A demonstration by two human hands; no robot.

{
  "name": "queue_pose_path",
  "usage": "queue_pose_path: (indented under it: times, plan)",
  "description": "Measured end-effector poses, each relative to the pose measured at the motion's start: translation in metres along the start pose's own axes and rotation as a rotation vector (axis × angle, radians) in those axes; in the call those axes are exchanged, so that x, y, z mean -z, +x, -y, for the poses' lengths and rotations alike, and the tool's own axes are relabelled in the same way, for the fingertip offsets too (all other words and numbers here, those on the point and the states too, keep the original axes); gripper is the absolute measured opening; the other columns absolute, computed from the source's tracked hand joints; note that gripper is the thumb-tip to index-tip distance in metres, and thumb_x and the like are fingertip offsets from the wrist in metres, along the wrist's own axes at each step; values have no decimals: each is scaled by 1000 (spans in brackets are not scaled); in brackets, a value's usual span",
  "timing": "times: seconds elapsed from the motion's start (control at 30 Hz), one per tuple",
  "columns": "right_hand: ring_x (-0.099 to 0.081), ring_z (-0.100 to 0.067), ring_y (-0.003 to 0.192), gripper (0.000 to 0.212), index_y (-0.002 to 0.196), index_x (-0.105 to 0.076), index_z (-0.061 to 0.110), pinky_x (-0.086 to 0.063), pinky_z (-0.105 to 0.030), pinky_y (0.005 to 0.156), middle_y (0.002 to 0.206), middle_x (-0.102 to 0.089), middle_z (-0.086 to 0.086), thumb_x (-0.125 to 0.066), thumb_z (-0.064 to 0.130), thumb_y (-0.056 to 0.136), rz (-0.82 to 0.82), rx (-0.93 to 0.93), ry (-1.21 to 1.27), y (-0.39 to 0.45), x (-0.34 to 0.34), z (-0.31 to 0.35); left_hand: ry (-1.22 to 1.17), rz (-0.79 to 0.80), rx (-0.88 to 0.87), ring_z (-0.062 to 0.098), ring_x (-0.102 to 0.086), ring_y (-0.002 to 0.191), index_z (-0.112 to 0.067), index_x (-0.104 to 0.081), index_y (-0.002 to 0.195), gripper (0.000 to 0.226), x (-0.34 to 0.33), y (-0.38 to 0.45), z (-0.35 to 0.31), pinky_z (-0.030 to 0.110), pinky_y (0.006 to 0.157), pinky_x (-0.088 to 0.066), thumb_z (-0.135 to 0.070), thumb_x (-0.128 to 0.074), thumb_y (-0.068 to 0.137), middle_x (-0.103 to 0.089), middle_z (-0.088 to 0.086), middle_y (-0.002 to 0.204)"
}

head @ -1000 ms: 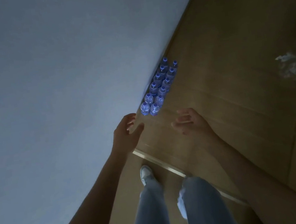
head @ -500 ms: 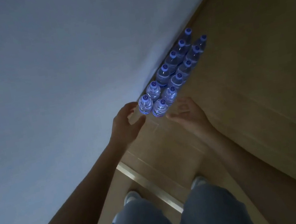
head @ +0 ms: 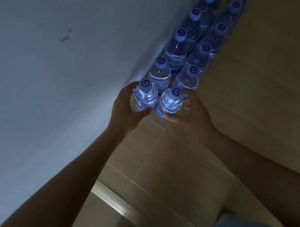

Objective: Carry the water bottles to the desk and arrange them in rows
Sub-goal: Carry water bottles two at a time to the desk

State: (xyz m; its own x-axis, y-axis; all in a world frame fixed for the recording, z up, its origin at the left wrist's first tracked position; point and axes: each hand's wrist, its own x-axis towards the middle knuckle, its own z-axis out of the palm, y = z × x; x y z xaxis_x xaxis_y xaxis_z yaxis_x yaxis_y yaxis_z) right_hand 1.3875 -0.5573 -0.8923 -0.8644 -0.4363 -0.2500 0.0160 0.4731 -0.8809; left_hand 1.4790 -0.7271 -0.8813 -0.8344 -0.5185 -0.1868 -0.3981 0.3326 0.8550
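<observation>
Several clear water bottles with blue caps stand in two rows on the tan floor along a white wall. My left hand (head: 125, 109) wraps around the nearest bottle of the wall-side row (head: 145, 97). My right hand (head: 188, 114) wraps around the nearest bottle of the outer row (head: 171, 102). Both bottles stand upright among the others. Behind them the remaining bottles (head: 195, 56) stretch away to the upper right. No desk is in view.
The white wall (head: 51, 69) fills the left side. A metal threshold strip (head: 124, 204) crosses the tiled floor (head: 256, 78) near my knees (head: 236, 225). The room is dim.
I have bent closer to the bottles. Both hands moved forward from open, short of the rows, and have closed around the two nearest bottles.
</observation>
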Motion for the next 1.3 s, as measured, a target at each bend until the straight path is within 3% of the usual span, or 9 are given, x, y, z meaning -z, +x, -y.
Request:
queue_pose_path:
  times: [0.1, 0.2, 0.3, 0.47, 0.6, 0.77, 1.07, 1.17, 1.3]
  plan:
    - [-64, 2, 89, 54, 108, -58, 23, -55, -36, 86, 90, -64, 32, -89, 15, 64, -44, 73, -28, 3, -6, -4, -37, -24, -7, 8, -52, 118, -15, -48, 134, 79, -7, 7, 7, 35, 103, -45, -18, -89, 66, -54, -6, 131]
    - [-68, -17, 89, 47, 102, -60, 9, -54, -46, 84, 92, -70, 5, -88, 11, 65, -55, 116, -29, 8, -13, -5, -43, 0, -58, -3, -56, 95, -30, -53, 111, 57, -11, 14, 4, 35, 90, -50, -22, -82, 62, -60, -19, 103]
    - [-64, -34, 96, 51, 103, -60, 0, -49, -51, 89, 97, -68, -16, -89, 14, 64, -67, 117, -92, 12, -20, -5, -15, 39, -82, -17, -56, 86, -45, -53, 100, 49, -12, 20, 3, 14, 80, -44, -31, -78, 60, -59, -32, 91]
    - [-57, -25, 111, 65, 119, -58, 7, -47, -38, 98, 119, -59, -10, -90, 15, 63, -130, 97, -81, 7, -24, -8, -25, 13, -108, -17, -57, 93, -42, -47, 109, 56, -16, 22, 9, -2, 78, -38, -22, -80, 69, -59, -23, 102]
    - [-44, -2, 97, 63, 115, -59, 18, -38, -18, 83, 103, -52, 13, -91, 23, 61, -167, 102, -128, 2, -22, -13, 6, 51, -98, 10, -59, 103, -23, -54, 122, 61, -15, 19, 17, 7, 84, -41, -17, -87, 70, -61, -7, 113]
    - [-39, -3, 87, 65, 115, -61, 17, -30, -11, 69, 98, -49, 2, -92, 27, 59, -139, 52, -209, -18, -7, -9, -5, 99, -42, 10, -64, 99, -43, -55, 107, 57, -6, -5, 10, 28, 89, -50, -35, -83, 58, -66, -16, 105]
    - [-41, -2, 87, 55, 111, -59, 16, -32, 1, 66, 106, -56, -16, -89, 22, 65, -13, -15, -223, -90, 52, 107, -174, 83, 148, 3, -64, 89, -24, -66, 111, 63, 50, -90, -90, 29, 89, -51, -18, -92, 54, -70, -11, 97]
    - [-47, -19, 100, 51, 110, -62, 14, -36, 3, 61, 106, -56, -18, -88, 18, 66, 28, -24, -140, -123, 80, 165, -215, 56, 176, -9, -61, 79, -20, -67, 108, 53, 83, -126, -139, 12, 76, -49, -5, -89, 63, -69, -14, 90]
    - [-62, -28, 103, 48, 107, -65, 10, -53, -31, 86, 106, -65, -17, -88, 16, 66, 126, -20, -120, -168, 123, 252, -268, 9, 198, -14, -62, 71, -21, -67, 95, 39, 139, -174, -223, 2, 63, -43, 1, -84, 69, -70, -23, 75]
